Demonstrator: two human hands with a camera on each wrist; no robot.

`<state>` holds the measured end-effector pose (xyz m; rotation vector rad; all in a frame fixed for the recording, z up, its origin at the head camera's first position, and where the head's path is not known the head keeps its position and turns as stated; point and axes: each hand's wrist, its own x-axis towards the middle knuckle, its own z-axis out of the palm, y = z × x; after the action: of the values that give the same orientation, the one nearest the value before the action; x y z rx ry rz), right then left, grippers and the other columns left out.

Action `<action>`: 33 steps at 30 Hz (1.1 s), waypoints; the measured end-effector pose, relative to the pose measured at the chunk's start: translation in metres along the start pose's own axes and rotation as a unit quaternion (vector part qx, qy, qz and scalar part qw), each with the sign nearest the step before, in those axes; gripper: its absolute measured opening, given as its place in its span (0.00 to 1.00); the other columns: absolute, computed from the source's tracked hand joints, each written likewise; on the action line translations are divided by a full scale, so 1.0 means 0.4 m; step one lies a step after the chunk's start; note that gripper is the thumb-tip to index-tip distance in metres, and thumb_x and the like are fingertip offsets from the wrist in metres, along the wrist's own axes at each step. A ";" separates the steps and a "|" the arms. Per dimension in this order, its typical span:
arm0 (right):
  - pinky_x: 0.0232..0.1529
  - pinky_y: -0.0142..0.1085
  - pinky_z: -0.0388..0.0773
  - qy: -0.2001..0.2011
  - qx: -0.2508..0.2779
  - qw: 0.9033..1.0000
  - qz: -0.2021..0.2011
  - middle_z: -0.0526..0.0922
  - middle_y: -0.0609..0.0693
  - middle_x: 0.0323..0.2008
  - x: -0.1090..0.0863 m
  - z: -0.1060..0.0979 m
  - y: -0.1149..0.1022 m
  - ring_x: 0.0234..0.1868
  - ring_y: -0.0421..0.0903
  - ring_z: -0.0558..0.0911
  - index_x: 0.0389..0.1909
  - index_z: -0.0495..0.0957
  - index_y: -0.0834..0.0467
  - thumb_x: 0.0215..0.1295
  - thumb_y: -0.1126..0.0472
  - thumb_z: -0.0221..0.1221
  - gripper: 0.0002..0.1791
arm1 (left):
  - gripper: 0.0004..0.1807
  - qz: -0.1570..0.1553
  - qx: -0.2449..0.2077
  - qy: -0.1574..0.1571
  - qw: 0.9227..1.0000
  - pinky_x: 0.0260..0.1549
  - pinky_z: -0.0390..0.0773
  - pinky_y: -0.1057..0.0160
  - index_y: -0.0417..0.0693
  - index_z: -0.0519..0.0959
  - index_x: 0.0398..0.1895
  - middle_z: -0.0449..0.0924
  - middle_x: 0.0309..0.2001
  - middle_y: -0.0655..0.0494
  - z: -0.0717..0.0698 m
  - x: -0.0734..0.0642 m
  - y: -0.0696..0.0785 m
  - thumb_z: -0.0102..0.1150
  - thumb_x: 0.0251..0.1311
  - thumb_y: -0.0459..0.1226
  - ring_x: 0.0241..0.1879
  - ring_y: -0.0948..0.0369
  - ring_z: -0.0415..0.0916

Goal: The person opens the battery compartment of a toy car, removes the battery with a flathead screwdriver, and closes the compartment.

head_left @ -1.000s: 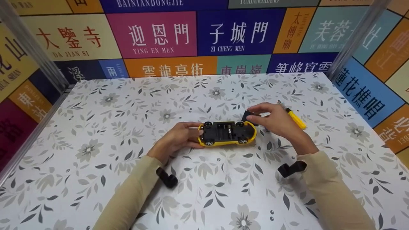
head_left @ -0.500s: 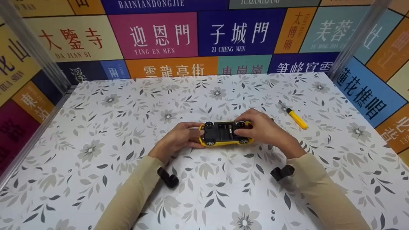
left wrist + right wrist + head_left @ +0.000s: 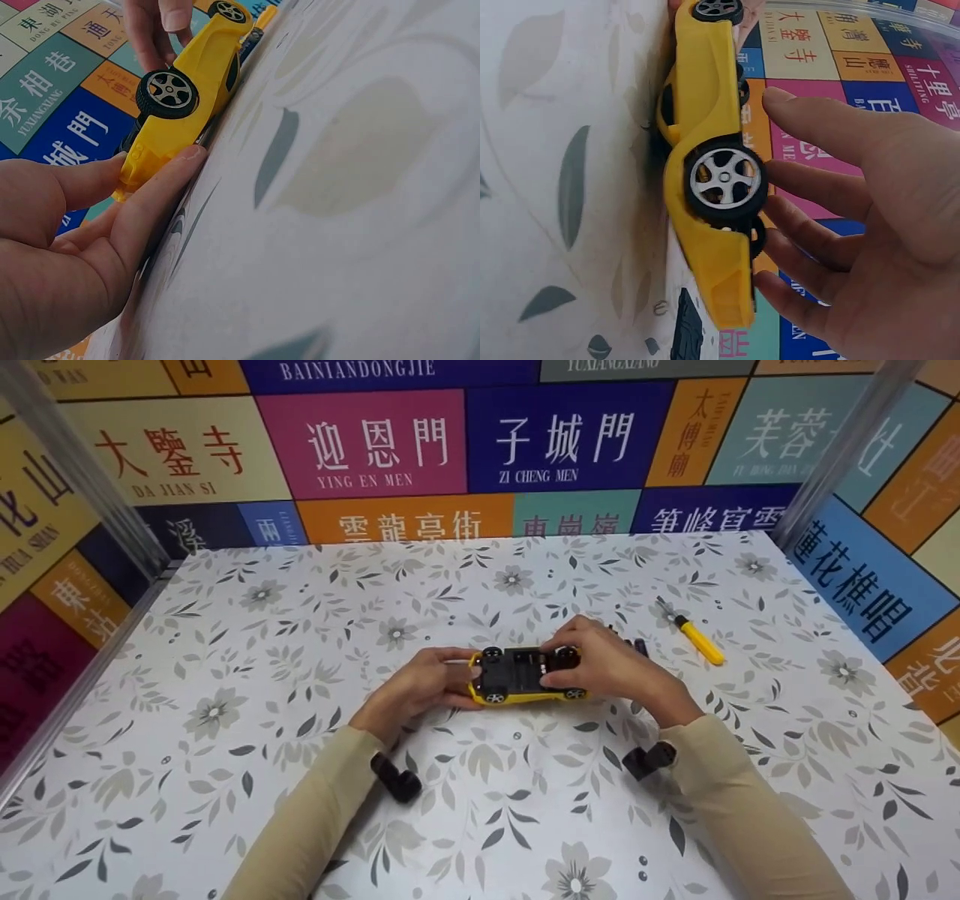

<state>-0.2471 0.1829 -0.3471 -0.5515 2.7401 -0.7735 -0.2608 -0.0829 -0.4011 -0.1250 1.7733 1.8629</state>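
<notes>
A yellow toy car (image 3: 517, 671) lies upside down, its black underside and wheels facing up. A recess in the underside is uncovered, with small metallic parts showing inside. My left hand (image 3: 431, 679) grips one end of the car, thumb on the underside and fingers against the body, as the left wrist view also shows. Over the other end hovers my right hand (image 3: 600, 660), its thumb and index fingertip at the recess. In the right wrist view its fingers are spread and loosely bent, with nothing between them. A flat black piece (image 3: 688, 330) lies on the table beside the car.
A screwdriver with a yellow handle (image 3: 701, 641) lies on the table beyond my right hand. The table (image 3: 300, 825) has a floral cover. Panels with printed lettering (image 3: 360, 442) stand along the back and sides.
My right hand has let go of the black piece, which now lies on the table, and has moved left over the car's underside. The left hand and car have stayed in place.
</notes>
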 end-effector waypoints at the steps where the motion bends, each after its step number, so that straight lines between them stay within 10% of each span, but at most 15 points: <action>1: 0.62 0.54 0.75 -0.002 -0.003 1.000 0.000 0.71 0.59 0.62 0.001 0.002 0.001 0.61 0.57 0.72 0.62 0.79 0.54 0.61 0.52 0.69 0.28 | 0.26 -0.001 0.000 -0.001 1.000 0.39 0.90 0.57 0.42 0.70 0.69 0.79 0.57 0.34 0.000 0.000 0.000 0.56 0.67 0.28 0.43 0.49 0.86; 33: 0.62 0.53 0.75 0.014 -0.105 0.992 -0.071 0.74 0.56 0.59 -0.003 0.026 0.005 0.58 0.55 0.76 0.60 0.81 0.59 0.67 0.50 0.64 0.25 | 0.26 0.000 0.003 0.001 1.000 0.40 0.89 0.56 0.41 0.70 0.69 0.80 0.56 0.33 0.001 0.004 -0.001 0.56 0.68 0.28 0.43 0.49 0.87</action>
<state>-0.2434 0.1801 -0.3565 -0.7931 2.8524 -0.5273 -0.2618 -0.0818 -0.4020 -0.1248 1.7799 1.8584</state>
